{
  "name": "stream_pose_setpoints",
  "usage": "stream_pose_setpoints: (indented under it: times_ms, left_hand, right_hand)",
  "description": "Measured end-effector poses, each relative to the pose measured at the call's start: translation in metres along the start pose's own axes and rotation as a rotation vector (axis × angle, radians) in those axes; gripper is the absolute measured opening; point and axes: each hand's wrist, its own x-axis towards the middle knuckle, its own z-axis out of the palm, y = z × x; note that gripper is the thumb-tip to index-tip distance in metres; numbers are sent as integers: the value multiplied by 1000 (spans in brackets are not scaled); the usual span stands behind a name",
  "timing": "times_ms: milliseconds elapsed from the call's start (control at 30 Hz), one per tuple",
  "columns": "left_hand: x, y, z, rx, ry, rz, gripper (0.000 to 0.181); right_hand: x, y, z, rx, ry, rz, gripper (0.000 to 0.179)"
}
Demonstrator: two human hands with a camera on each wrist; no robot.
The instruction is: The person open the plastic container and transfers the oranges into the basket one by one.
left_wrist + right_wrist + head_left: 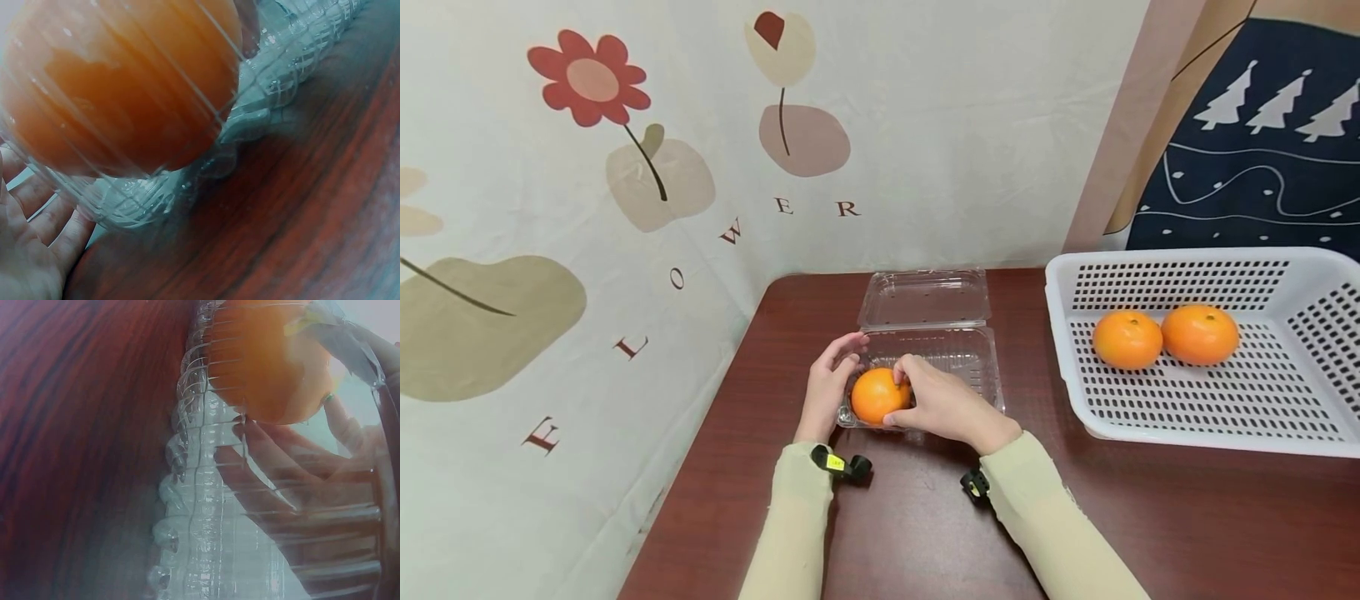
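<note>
An orange (877, 397) sits in the near left corner of a clear plastic clamshell box (973, 367), whose lid (925, 298) lies folded back. From above and the right, my right hand (943, 400) holds the orange, thumb low at the front and fingers on its far side. My left hand (829, 383) is at the box's left wall; its fingers (47, 212) look fairly straight in the left wrist view, lying along the outside of the plastic. The right wrist view shows the orange (269, 362) and my right fingers (269, 450) through the transparent wall.
A white perforated basket (1078, 408) stands on the right of the dark reddish table (902, 533). Two more oranges lie in it, a left one (1127, 340) and a right one (1200, 334). Behind and to the left hangs a printed curtain (962, 167).
</note>
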Motion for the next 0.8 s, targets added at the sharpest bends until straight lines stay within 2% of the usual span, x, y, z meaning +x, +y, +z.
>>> stream_pose_setpoints:
  times_ms: [567, 800]
  left_hand:
    - [0, -2, -2, 3, 1, -3, 32]
    - [0, -1, -2, -14, -5, -3, 32]
  right_hand:
    - [1, -1, -3, 40, 33, 13, 39]
    - [2, 2, -5, 84, 27, -19, 35]
